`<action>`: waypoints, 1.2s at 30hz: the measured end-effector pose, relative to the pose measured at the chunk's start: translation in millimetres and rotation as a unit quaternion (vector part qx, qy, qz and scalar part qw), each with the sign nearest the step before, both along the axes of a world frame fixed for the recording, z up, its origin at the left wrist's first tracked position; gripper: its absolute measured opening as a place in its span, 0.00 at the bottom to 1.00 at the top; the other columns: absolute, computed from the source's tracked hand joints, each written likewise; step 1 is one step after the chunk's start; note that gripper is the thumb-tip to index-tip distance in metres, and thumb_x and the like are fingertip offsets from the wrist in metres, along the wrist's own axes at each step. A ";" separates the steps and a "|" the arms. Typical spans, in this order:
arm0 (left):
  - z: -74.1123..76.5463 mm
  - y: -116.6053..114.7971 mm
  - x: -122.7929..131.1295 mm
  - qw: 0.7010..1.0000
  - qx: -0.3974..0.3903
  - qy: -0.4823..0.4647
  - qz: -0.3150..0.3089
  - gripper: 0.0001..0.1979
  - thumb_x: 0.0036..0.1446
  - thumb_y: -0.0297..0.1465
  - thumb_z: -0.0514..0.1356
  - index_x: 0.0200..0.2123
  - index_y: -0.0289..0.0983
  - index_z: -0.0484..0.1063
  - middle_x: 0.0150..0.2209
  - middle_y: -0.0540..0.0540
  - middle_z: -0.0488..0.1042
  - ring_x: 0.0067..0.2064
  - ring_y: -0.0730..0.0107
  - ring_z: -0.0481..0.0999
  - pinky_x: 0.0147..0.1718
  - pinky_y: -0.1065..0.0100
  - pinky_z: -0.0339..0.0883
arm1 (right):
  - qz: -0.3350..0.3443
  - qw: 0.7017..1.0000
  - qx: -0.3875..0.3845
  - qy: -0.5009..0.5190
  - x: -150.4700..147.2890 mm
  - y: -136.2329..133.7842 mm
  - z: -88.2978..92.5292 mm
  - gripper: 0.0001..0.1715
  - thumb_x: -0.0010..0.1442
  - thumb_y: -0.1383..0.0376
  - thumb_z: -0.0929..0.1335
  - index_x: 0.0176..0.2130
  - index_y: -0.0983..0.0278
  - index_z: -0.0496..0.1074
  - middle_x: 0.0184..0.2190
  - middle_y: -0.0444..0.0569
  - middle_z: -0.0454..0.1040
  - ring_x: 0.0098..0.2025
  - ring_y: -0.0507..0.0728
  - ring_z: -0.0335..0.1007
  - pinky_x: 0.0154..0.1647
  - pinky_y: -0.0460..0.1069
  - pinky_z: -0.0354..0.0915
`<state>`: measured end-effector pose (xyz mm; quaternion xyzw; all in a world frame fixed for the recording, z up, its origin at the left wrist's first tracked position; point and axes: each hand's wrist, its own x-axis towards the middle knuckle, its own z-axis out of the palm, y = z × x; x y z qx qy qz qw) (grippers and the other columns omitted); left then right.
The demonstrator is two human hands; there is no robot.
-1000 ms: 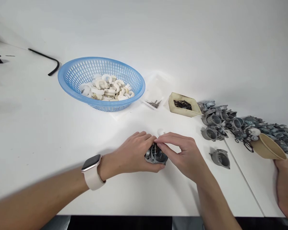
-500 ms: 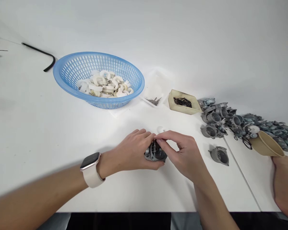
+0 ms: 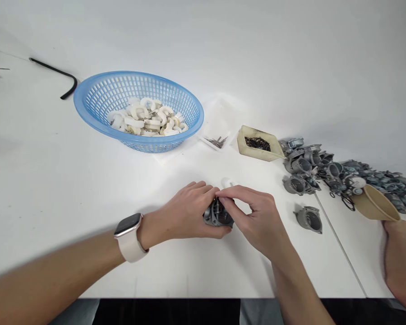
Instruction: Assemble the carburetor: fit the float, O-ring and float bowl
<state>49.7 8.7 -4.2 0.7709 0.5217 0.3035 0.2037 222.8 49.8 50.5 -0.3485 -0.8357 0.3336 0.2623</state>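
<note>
Fingers [image 3: 239, 193] of our right hand [image 3: 259, 216] pressed together over the grey metal part [image 3: 218, 217], anything between them we can't tell, our left hand [image 3: 186, 212] wrapped round it.

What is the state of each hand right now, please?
Left hand: closed around a grey metal part.
Right hand: closed, pinching at that part; anything held cannot be told.

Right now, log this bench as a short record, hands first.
Left hand: gripping a gray carburetor body; smartwatch on wrist
Right hand: fingers pinched at the carburetor body's far edge; anything between them too small to tell
Blue basket: white C-shaped floats
White tray: thin metal pins
Cream tray: black rings
Right of hands: lone metal casting
Right edge: tan bowl, another person's arm
</note>
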 end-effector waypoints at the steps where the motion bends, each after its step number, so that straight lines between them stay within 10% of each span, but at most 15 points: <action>1: 0.1 0.0 0.3 1.000 0.001 0.000 0.001 0.18 0.51 0.44 0.65 0.37 0.40 0.65 0.32 0.50 0.73 0.37 0.61 0.73 0.42 0.58 0.69 | 0.001 1.000 0.000 0.000 0.0 -0.2 -0.2 0.13 0.64 0.73 0.67 0.42 0.58 0.80 0.37 0.43 0.80 0.37 0.55 0.76 0.39 0.49 0.71; 22: -5.1 6.5 -0.8 1.000 0.024 0.017 -0.004 0.18 0.49 0.45 0.65 0.32 0.40 0.63 0.28 0.51 0.70 0.32 0.63 0.70 0.36 0.60 0.67 | -0.013 0.997 0.066 0.039 -2.7 -7.9 -12.6 0.14 0.66 0.72 0.67 0.44 0.57 0.79 0.41 0.45 0.82 0.41 0.57 0.79 0.44 0.52 0.75; 36: -7.8 4.2 1.5 0.998 0.053 0.017 -0.008 0.19 0.50 0.46 0.65 0.34 0.39 0.65 0.29 0.50 0.72 0.32 0.63 0.70 0.36 0.59 0.68 | -0.012 0.998 -0.054 -0.003 1.3 -0.5 0.1 0.12 0.64 0.71 0.69 0.41 0.56 0.81 0.35 0.42 0.80 0.36 0.55 0.76 0.37 0.50 0.71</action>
